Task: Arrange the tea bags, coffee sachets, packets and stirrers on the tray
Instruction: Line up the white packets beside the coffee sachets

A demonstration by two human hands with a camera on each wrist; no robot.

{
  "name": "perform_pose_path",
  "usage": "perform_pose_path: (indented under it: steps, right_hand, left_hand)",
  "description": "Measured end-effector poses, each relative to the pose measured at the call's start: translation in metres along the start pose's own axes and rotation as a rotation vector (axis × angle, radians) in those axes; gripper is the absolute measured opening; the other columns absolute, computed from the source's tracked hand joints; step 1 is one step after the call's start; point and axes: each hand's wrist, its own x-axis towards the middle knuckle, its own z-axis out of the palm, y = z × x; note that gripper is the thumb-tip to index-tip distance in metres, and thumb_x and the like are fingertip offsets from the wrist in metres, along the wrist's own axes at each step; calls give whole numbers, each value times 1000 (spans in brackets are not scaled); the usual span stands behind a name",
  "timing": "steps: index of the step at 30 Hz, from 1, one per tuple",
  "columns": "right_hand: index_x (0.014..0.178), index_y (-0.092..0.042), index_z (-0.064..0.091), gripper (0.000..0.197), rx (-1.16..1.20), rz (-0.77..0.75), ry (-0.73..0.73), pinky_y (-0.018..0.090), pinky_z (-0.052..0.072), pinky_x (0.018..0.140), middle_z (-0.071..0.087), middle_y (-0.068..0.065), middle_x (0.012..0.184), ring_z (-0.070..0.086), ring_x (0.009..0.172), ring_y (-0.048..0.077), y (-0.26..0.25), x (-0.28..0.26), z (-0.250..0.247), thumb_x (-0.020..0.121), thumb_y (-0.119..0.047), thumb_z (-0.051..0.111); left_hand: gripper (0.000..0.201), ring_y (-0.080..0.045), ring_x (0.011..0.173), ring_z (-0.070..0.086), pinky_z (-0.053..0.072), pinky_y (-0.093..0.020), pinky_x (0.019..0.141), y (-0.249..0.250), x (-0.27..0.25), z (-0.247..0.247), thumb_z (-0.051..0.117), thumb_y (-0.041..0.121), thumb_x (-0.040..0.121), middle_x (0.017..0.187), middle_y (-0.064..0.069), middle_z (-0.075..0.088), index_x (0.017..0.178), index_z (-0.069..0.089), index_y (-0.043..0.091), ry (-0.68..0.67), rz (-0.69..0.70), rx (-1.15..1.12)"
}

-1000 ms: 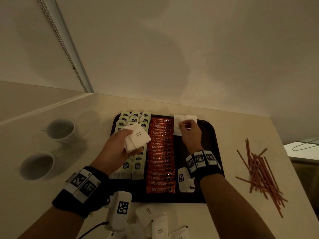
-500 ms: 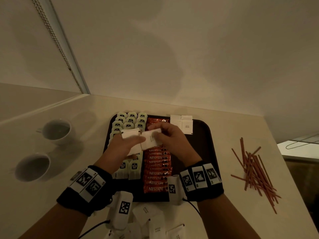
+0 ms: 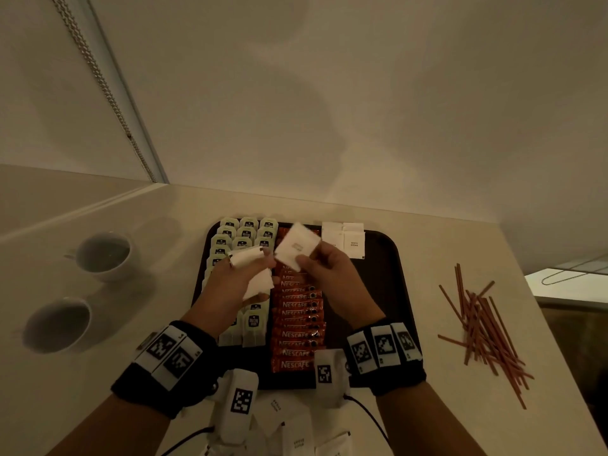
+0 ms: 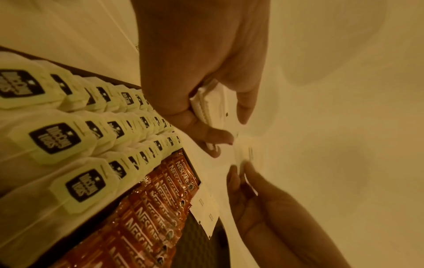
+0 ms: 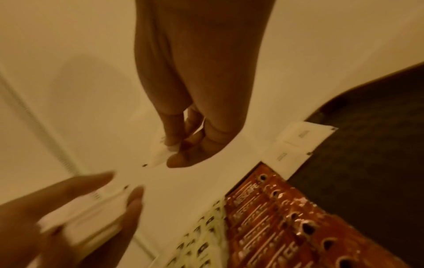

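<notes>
Both hands raised over the dark tray (image 3: 391, 258), close together but apart. Left hand (image 3: 241, 274) curled round a stack of white packets (image 3: 258, 284), thumb and fingers clamped on its edges; the left wrist view shows several serrated packet edges in that grip. Right hand (image 3: 332, 274) pinches 1 single white packet (image 3: 296, 246) by its near corner between thumb and fingertips, the packet tilted above the far end of the coffee sachets (image 3: 297, 320). Under the left hand, 3 columns of tea bags (image 3: 246, 232); between the hands and below them, the orange sachet column. Just beyond the right hand, 2 white packets on the tray (image 3: 343, 238), side by side at its far edge. Well to the right of the right hand, stirrers (image 3: 483, 327) in a loose heap on the desk (image 3: 460, 245). Left of the left hand, 2 cups (image 3: 105, 255). Behind the wrists, more loose white packets (image 3: 296, 432) on the desk.
</notes>
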Motion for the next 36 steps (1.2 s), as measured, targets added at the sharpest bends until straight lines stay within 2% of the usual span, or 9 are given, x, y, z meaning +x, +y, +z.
perform_pose_path:
  steps: [3, 6, 9, 11, 14, 16, 18, 29, 36]
  right_hand:
    - [120, -13, 56, 27, 113, 79, 153, 31, 54, 86, 61, 0, 113, 62, 102, 18, 10, 12, -25, 96, -6, 46]
    - [126, -9, 53, 31, -68, 120, 332, 29, 54, 84, 59, 2, 117, 59, 102, 14, 30, 28, -58, 96, -5, 46]
    - [113, -11, 60, 23, -318, 124, 550, 40, 54, 89, 63, 7, 115, 61, 99, 19, 51, 41, -86, 91, -10, 57]
    - [104, -12, 62, 16, -415, 123, 628, 44, 52, 90, 66, 7, 108, 62, 97, 22, 60, 45, -97, 88, -12, 61]
    - [106, -8, 63, 19, -520, 140, 632, 37, 50, 92, 66, 10, 110, 61, 101, 25, 64, 50, -105, 88, -11, 61]
    - [110, -6, 63, 21, -554, 145, 633, 28, 44, 88, 65, 10, 113, 60, 105, 26, 63, 52, -105, 89, -10, 59]
    - [112, -4, 63, 23, -566, 147, 634, 24, 40, 84, 65, 11, 114, 59, 107, 26, 61, 54, -105, 90, -9, 58]
    - [107, -3, 67, 21, -638, 133, 643, 20, 39, 80, 68, 12, 107, 62, 100, 24, 58, 65, -103, 87, -8, 63]
    - [109, -1, 64, 24, -662, 118, 667, 18, 36, 75, 67, 14, 108, 61, 100, 26, 57, 67, -104, 87, -11, 64]
  left_hand:
    - [15, -19, 67, 70, 51, -23, 43, 0, 2, -7, 53, 22, 94, 89, -5, 72, 102, 64, 16, -23, -68, -96]
    - [19, -23, 74, 69, 50, -23, 43, 0, 4, -15, 48, 27, 95, 86, -3, 73, 103, 63, 16, -22, -81, -119]
    - [20, -20, 67, 70, 49, -22, 42, 0, 6, -19, 48, 27, 95, 81, -1, 74, 103, 63, 16, -19, -79, -126]
    - [20, -21, 66, 70, 50, -23, 43, -1, 7, -20, 49, 27, 95, 80, -2, 74, 105, 62, 16, -13, -81, -126]
    - [20, -22, 71, 70, 50, -23, 45, -3, 7, -21, 49, 28, 95, 81, 0, 74, 105, 63, 18, -18, -83, -116]
    - [20, -21, 71, 70, 51, -22, 46, -3, 6, -22, 49, 28, 95, 83, 0, 74, 103, 64, 18, -16, -87, -118]
    - [19, -19, 68, 71, 51, -22, 47, -4, 7, -24, 49, 28, 95, 82, 0, 74, 102, 64, 19, -10, -87, -120]
    - [19, -17, 62, 71, 51, -21, 45, -2, 8, -25, 46, 27, 96, 76, 1, 75, 101, 61, 18, -12, -107, -119]
    - [35, -25, 74, 71, 54, -26, 49, 5, 4, -27, 30, 22, 94, 88, -9, 74, 109, 60, 11, -155, -181, -245]
